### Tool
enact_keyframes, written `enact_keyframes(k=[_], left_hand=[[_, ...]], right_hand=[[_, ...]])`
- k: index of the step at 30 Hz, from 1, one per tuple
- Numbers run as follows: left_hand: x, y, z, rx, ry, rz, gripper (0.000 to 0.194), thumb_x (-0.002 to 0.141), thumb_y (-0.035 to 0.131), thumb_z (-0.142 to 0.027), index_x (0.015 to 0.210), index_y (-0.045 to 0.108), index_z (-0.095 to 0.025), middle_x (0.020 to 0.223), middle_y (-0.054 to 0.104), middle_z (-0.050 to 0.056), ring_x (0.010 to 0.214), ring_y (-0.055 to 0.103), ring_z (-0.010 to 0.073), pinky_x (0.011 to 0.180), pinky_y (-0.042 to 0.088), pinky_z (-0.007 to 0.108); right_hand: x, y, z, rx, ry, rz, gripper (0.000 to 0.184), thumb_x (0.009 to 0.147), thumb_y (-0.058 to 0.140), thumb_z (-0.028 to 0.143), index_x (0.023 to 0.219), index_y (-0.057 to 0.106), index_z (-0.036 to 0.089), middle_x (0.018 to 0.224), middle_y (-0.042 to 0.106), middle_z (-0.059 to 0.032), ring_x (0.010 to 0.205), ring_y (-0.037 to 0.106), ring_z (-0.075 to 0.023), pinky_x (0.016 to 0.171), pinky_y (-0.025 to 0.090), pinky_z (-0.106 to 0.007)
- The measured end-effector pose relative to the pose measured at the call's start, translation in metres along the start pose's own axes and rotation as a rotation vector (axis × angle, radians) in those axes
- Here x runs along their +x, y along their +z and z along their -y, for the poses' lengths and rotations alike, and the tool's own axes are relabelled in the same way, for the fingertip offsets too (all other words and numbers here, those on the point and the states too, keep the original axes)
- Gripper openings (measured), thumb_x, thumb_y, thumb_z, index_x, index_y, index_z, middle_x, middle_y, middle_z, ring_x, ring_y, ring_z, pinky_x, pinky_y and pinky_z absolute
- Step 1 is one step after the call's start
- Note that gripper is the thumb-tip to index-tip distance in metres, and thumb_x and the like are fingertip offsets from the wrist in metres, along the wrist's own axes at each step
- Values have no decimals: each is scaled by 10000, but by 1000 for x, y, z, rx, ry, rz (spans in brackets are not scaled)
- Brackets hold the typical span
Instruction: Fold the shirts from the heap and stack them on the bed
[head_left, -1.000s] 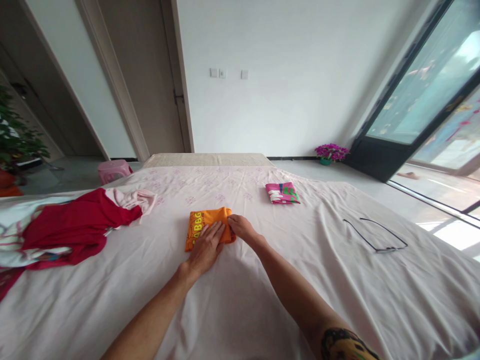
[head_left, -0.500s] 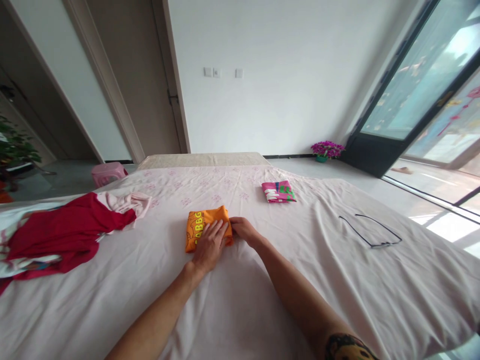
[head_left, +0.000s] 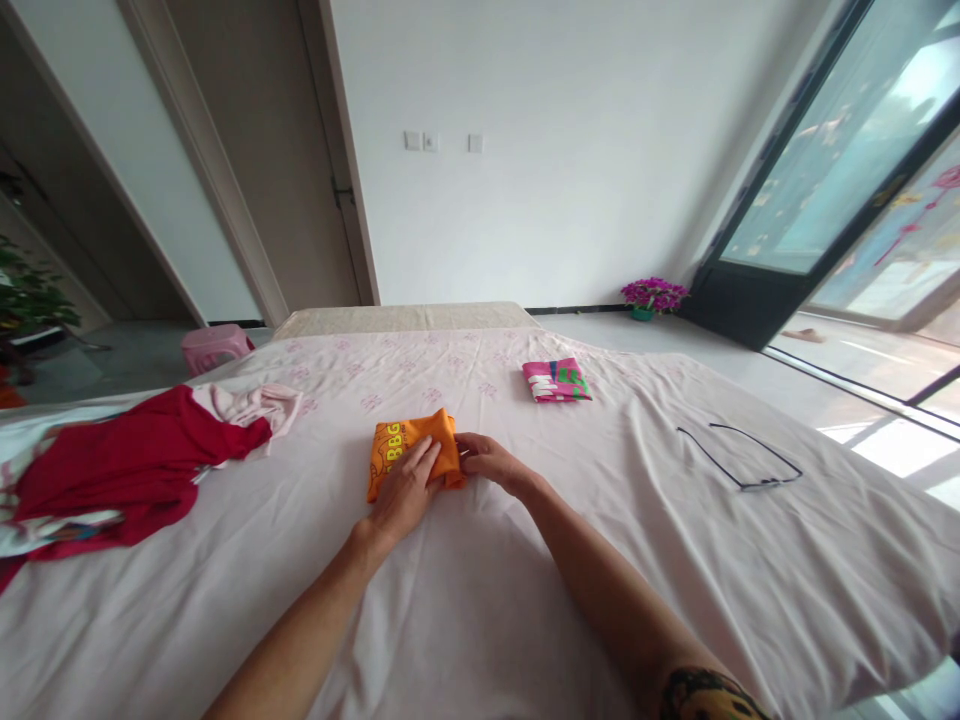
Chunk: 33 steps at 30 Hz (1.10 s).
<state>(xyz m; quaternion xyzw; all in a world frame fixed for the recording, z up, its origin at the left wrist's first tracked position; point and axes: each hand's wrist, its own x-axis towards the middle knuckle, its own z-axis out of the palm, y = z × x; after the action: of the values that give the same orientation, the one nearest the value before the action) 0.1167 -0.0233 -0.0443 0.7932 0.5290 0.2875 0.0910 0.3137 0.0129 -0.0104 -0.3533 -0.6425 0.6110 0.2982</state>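
A folded orange shirt (head_left: 442,432) with yellow lettering lies on the light bedsheet (head_left: 480,600) in front of me. My left hand (head_left: 409,483) rests flat on top of it, fingers stretched out and covering part of the print. At the shirt's right edge, my right hand (head_left: 491,462) has its fingers bent around the loose fold; its fingertips are partly hidden by the cloth. Further back and to the right lies a folded pink garment (head_left: 556,381) with white and green print, touched by neither hand.
Loose red clothing (head_left: 142,460) and other garments are heaped on the left of the bed. Eyeglasses (head_left: 769,483) lie on the right. Beyond the bed are a pink stool (head_left: 217,347), purple flowers (head_left: 652,293) and a glass door (head_left: 795,180).
My left hand has slid a little left and toward me on the orange shirt, covering more of the lettering. My right hand stays at the right edge, its fingers slightly shifted.
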Motion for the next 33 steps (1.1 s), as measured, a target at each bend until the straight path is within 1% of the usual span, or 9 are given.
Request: enact_keyframes(k=[4,8,10,13,16,20,24,27,33], left_hand=[[6,-8,4,-301,-217,-137,337,894,492,-257,1168,672,-179,1287,660,111,1225,592,249,1088,419,400],[8,-18,16,-889,-631,-489,284,848,572,-380,956,698,-149,1002,735,86,1044,652,251,954,499,360],[7,-22,25,-1162,-741,-643,289,850,545,-378,982,674,-155,1026,722,68,1037,650,214,928,514,332],[4,-27,39,-1286,-838,-732,322,879,430,-374,1031,635,-176,1065,702,71,1011,662,186,876,547,337],[-1,-35,53,-1357,-883,-805,326,864,427,-401,1035,624,-205,1056,702,69,1020,665,196,856,566,348],[-7,-46,75,-1192,-908,-929,345,831,469,-436,1059,596,-211,1041,700,63,1004,682,226,798,598,377],[-15,-53,98,-907,-1024,-1155,424,710,592,-330,1099,522,-175,1072,661,79,1034,663,272,793,604,417],[-25,-60,114,-756,-1061,-1240,494,666,582,-242,1141,486,-145,1140,621,122,1096,628,316,847,581,489],[-46,-85,117,-396,-867,-1278,647,659,537,-133,1303,474,-113,1396,504,158,1308,474,324,1103,391,525]], right_hand=[[-5,4,-3,-468,-79,-51,604,685,717,238,1277,599,199,1107,609,-75,921,593,-197,796,502,-305],[-5,16,-7,-853,-91,-165,920,647,795,249,1477,398,237,1246,518,-112,1108,525,-252,913,450,-336],[-3,21,-7,-923,-79,-209,730,746,694,196,1436,457,227,1206,546,-109,1094,535,-238,912,435,-320],[1,22,-9,-907,-68,-270,428,838,531,130,1249,626,204,1080,607,-88,962,587,-191,852,437,-275],[3,18,-13,-883,-79,-297,449,814,554,127,1250,634,199,1083,637,-80,929,608,-180,831,439,-257],[0,16,-13,-930,-124,-247,590,745,566,72,1315,602,221,1117,659,-72,978,616,-192,850,434,-252],[-2,19,-12,-935,-106,-280,606,748,521,54,1332,581,203,1142,664,-86,1013,621,-204,867,442,-260],[-1,20,-14,-901,-101,-323,635,738,511,46,1360,549,170,1199,646,-109,1052,615,-212,896,444,-271],[2,16,-21,-870,-29,-373,598,769,508,73,1360,545,158,1173,645,-115,1013,624,-201,881,441,-266]])
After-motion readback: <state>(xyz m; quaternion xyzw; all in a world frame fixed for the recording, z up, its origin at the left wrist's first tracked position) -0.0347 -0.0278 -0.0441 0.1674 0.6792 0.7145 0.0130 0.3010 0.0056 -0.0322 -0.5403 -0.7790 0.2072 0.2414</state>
